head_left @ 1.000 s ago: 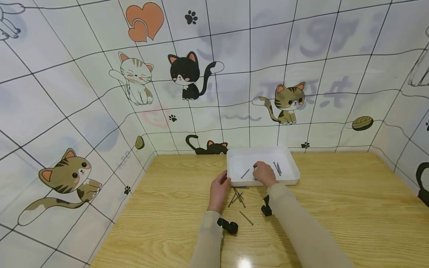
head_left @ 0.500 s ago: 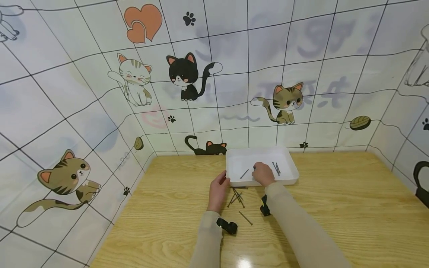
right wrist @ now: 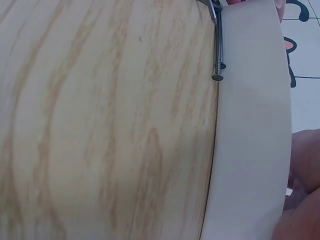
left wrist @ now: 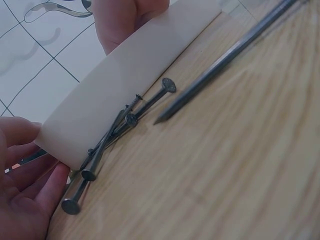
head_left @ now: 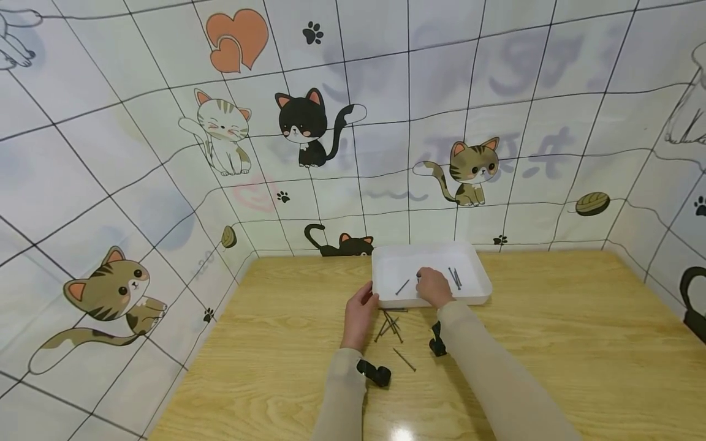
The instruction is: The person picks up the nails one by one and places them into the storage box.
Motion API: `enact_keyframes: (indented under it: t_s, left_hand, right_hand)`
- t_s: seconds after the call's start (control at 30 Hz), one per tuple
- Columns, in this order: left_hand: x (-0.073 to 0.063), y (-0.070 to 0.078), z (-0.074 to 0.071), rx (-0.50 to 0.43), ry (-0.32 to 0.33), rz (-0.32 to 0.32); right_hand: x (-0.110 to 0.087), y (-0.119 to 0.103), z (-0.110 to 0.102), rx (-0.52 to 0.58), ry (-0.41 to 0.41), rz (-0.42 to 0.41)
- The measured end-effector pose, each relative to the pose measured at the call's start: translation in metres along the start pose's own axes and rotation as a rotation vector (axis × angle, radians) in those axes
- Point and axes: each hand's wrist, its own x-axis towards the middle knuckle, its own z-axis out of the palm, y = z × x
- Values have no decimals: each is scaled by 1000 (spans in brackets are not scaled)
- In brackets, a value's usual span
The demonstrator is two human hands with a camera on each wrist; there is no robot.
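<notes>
while only head shows inner nails (head_left: 456, 279) | left hand (head_left: 360, 315) grips tray (head_left: 430, 258) | right (head_left: 434, 288): hold unclear

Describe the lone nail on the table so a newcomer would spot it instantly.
Find the white tray on the wooden table. Before its near side lies a heap of crossed nails; nearer the person, between the sleeves, is the lone nail. It lies apart, touching none of the heaped ones.

Wood-grain table (head_left: 579, 343) carried white tray (head_left: 463, 301), corner touching your left hand (head_left: 360, 317); crossed nails (head_left: 391, 320) lay just right of that hand, single nail (head_left: 405, 359) nearer you.
</notes>
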Motion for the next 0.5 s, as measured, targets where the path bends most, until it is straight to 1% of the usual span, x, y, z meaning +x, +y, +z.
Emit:
enact_keyframes:
  t_s: [0.17, 0.37, 0.5]
  left_hand:
    - [-1, -2, 2, -1, -3, -4]
    - [2, -4, 2, 7, -5, -6]
    - [2, -3, 2, 10, -3, 8]
  right_hand:
    - [0, 3, 0, 44, 16, 0]
    - [-2, -4, -6, 116, 55, -2]
    - [-5, -7, -10, 120, 74, -5]
